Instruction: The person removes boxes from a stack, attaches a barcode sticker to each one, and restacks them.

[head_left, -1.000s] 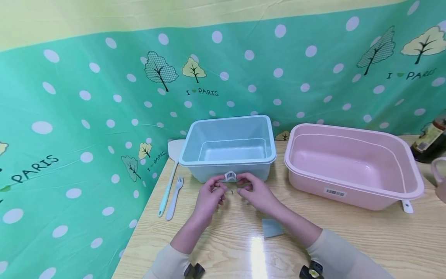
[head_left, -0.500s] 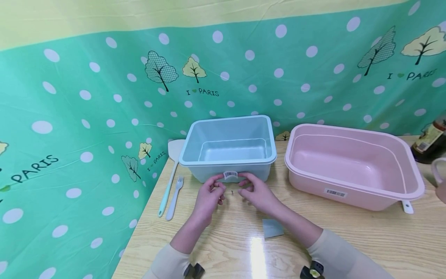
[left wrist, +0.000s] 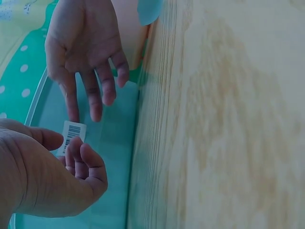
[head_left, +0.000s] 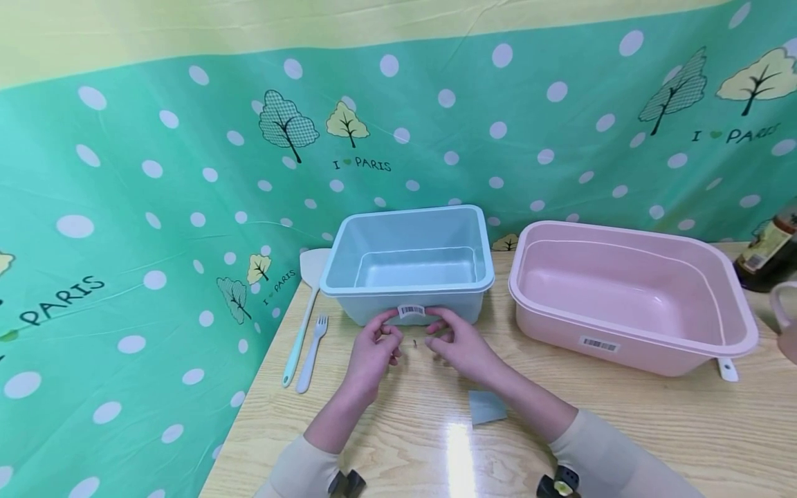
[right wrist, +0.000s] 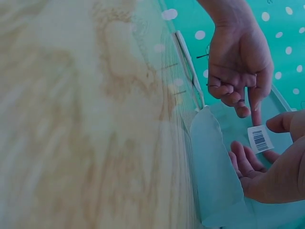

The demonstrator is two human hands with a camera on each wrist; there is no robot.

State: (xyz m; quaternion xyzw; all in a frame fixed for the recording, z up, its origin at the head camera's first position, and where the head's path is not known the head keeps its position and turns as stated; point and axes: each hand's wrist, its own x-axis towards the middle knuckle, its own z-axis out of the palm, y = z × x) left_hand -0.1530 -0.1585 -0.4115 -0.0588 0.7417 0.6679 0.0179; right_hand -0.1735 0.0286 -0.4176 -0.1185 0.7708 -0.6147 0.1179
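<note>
A white barcode sticker (head_left: 411,311) lies against the front wall of a light-blue plastic basin (head_left: 407,289). My left hand (head_left: 372,351) touches the sticker's left end with an extended index finger; its other fingers are loosely bent. From the other side, the right hand (head_left: 459,347) reaches the right end with its index fingertip. In the left wrist view, the sticker (left wrist: 74,136) sits between the left hand (left wrist: 57,171) and right hand (left wrist: 88,52). The right wrist view shows the sticker (right wrist: 259,139) between both hands too, its bars readable as a barcode.
Left of the basin lie a spatula (head_left: 304,325) and a blue fork (head_left: 313,354). A pink basin (head_left: 600,318) stands on the right, with a dark bottle (head_left: 762,256) and a pink mug (head_left: 788,321) beyond. A blue-grey square (head_left: 487,407) lies near the right forearm.
The sticker bowed upward between the fingertips a second ago and looks flatter now. Both index fingers have shifted only slightly; the basins and utensils have stayed put.
</note>
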